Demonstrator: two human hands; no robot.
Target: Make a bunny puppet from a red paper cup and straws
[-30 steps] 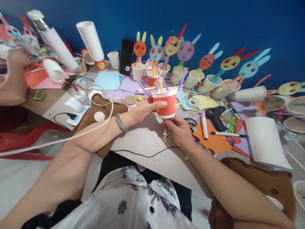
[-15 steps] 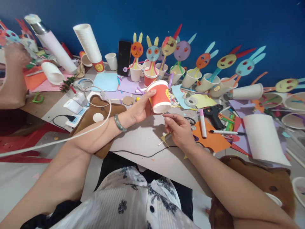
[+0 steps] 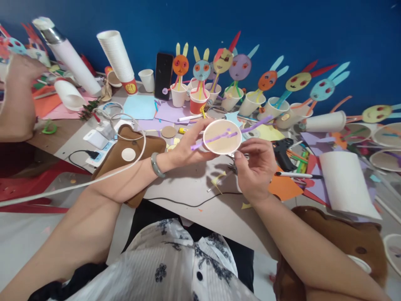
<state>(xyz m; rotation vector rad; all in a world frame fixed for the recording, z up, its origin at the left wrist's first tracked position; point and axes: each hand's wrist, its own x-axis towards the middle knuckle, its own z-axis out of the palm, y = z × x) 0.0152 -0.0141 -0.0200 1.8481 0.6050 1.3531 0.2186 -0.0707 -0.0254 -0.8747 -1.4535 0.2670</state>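
My left hand [image 3: 192,144] is wrapped round a paper cup [image 3: 219,148], its open mouth turned toward me. Purple pipe cleaners [image 3: 265,123] cross inside the cup and stick out past both sides of the rim. At the cup's right edge, my right hand [image 3: 257,167] has its fingers curled, with thumb and fingertips against the rim. Whatever its fingertips touch behind the rim is hidden. Under the hands, small yellow paper scraps [image 3: 218,179] lie on the table [image 3: 188,184].
Paper rabbit figures [image 3: 239,67] in cups line the blue wall. A stack of cups [image 3: 115,54] and a phone [image 3: 163,75] stand at the back. Right are a glue gun [image 3: 283,154] and marker [image 3: 297,174]. A white cable [image 3: 78,184] crosses my left arm; another person's arm [image 3: 19,96] is far left.
The cup has turned so its mouth, with the purple pipe cleaners, faces me instead of its red side. My right hand has moved right and slightly up from the cup's base to its rim.
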